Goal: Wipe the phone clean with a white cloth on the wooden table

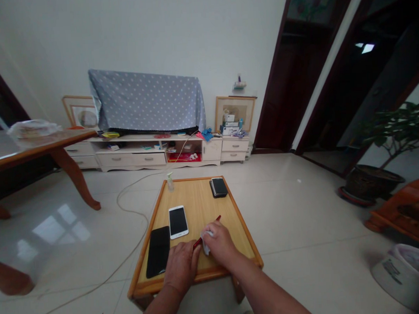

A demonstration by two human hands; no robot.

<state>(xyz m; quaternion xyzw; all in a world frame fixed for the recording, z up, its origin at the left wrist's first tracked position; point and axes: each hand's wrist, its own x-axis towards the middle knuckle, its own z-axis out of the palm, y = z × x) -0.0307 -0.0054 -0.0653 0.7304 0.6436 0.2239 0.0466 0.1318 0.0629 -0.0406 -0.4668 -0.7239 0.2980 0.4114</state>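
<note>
I read the left hand (181,267) as closed on the lower end of a red rod (198,243), and the right hand (220,243) as closed over a white cloth (207,243) around the rod's middle. Both are over the near edge of a low wooden table (141,255). Just left lies a black smartphone (158,252); a white smartphone (178,221) sits up-frame, a dark phone (219,186) at the far corner.

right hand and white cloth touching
Touching: the head view shows the right hand closed over the white cloth, with the cloth bunched against its fingers.
</note>
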